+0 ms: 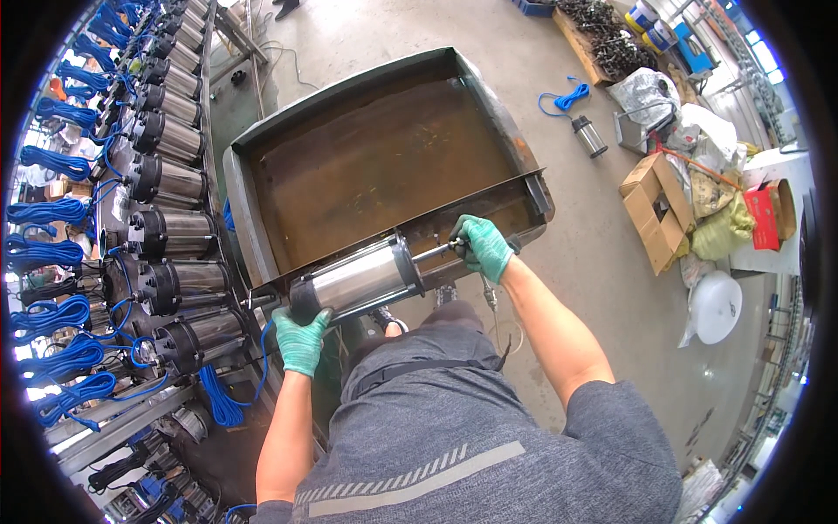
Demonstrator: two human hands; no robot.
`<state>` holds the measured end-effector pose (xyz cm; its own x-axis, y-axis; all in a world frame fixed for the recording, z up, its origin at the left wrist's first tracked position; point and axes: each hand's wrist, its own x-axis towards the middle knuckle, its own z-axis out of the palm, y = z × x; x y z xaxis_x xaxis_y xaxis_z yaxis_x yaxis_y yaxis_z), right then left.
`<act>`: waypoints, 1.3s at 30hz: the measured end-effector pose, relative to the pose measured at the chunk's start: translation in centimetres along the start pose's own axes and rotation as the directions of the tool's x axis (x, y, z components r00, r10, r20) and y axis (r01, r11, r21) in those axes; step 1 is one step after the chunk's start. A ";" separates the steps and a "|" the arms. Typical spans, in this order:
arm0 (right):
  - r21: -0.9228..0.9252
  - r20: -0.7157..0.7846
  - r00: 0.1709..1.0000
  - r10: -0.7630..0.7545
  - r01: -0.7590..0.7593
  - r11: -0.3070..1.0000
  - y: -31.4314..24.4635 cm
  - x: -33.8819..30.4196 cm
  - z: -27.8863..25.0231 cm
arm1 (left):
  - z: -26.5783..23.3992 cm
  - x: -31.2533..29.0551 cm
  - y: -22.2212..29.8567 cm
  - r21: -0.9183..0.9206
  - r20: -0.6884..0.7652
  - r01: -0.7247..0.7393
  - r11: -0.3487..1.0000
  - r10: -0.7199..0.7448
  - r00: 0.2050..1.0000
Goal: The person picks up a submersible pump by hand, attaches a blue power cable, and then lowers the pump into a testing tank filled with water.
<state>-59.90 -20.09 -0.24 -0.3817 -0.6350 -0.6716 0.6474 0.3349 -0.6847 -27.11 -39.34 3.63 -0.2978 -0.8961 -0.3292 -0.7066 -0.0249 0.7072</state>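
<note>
A submersible pump, a shiny steel cylinder with black ends, lies sideways over the near edge of a water tank. My left hand, in a green glove, grips its black left end, the thumb showing and some fingers hidden beneath. From the pump's right end sticks out a thin metal rod. My right hand, gloved alike, is closed around a dark fitting at the rod's outer end; the fingers hide most of it. Just below that hand hangs a metal hose connector with a thin hose.
Brownish water stands in the tank, with a dark bar across it. On the left, a long rack holds rows of similar pumps with coiled blue cables. One more pump lies on the floor at right, near a cardboard box and sacks.
</note>
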 end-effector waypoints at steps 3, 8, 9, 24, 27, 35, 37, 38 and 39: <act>-0.025 -0.033 0.999 -0.029 0.028 0.999 0.0 0.0 0.5 | -0.2 -0.2 0.7 -0.001 0.023 0.067 0.998 -0.066 0.998; -0.032 -0.074 0.997 -0.036 0.033 0.999 0.5 0.6 0.6 | 0.1 0.6 -2.1 0.020 -0.013 -0.060 0.998 0.060 0.998; -0.025 -0.085 0.996 -0.035 0.033 0.999 0.4 0.5 0.7 | 0.2 0.6 -2.1 0.015 -0.010 -0.062 0.998 0.062 0.998; 0.000 0.094 0.994 -0.046 0.046 0.999 0.2 -0.2 -1.4 | 0.6 0.3 -1.4 -0.037 -0.038 -0.077 0.996 0.075 0.996; -0.238 0.013 0.982 -0.190 0.187 0.953 -1.3 -1.0 -4.5 | 0.6 0.1 -1.8 -0.017 -0.077 -0.123 0.992 0.121 0.990; -0.914 -0.390 0.853 -0.348 -0.403 0.039 -7.6 1.3 -13.4 | 1.0 0.2 -1.9 -0.019 -0.045 -0.145 0.989 0.144 0.989; -0.900 -0.405 0.852 -0.333 -0.435 -0.018 -8.3 2.8 -13.3 | 1.1 0.3 -1.7 0.022 -0.048 -0.144 0.989 0.145 0.988; -0.891 -0.413 0.850 -0.325 -0.451 -0.047 -8.4 3.2 -13.4 | 1.3 0.3 -1.5 0.008 -0.050 -0.150 0.989 0.150 0.987; -0.904 -0.390 0.849 -0.356 -0.427 -0.030 -8.4 3.8 -12.8 | 1.0 0.0 -1.6 -0.009 -0.068 -0.145 0.989 0.145 0.987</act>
<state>-75.29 -16.41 -0.68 -0.8118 -0.3874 -0.4369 -0.4526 0.8902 0.0518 -26.63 -38.89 1.88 -0.3527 -0.9182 -0.1804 -0.6499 0.1017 0.7532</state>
